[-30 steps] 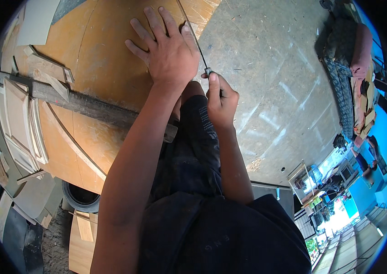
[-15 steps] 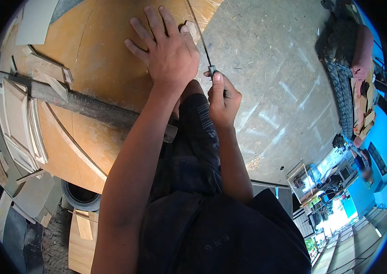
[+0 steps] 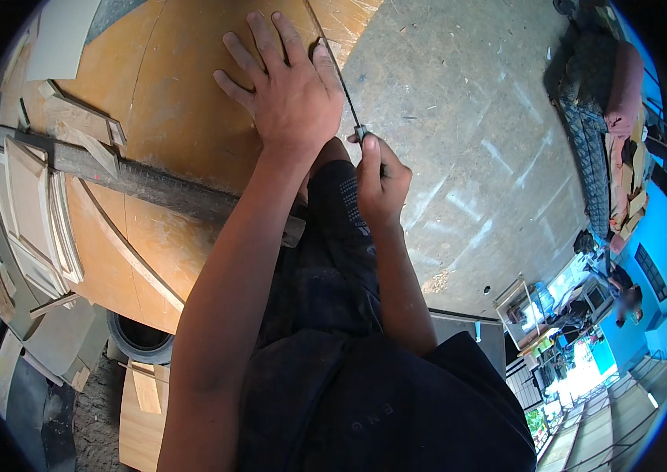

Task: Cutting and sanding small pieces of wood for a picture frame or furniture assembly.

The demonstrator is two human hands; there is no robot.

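My left hand [image 3: 295, 102] lies flat with fingers spread on an orange-brown wooden board [image 3: 184, 86]. My right hand [image 3: 382, 182] is closed around the handle of a thin-bladed saw [image 3: 339, 75]. Its narrow dark blade slants up and left past my left thumb, along the right side of the board. The far end of the blade runs out of view at the top. A small pale wood edge shows beside the thumb, mostly covered. Whether the teeth touch the wood I cannot tell.
A dark wooden beam [image 3: 168, 189] crosses the board on the left, with wood offcuts [image 3: 86, 118] around it. Stacked wooden frames [image 3: 31, 212] stand farther left, above a black tyre [image 3: 141, 338]. Concrete floor [image 3: 459, 134] spreads to the right. Another person [image 3: 622, 283] is at the far right.
My right hand has moved slightly down and left with the saw, and the blade has shifted left toward my left thumb. My left hand stays nearly still. The distant person has changed posture.
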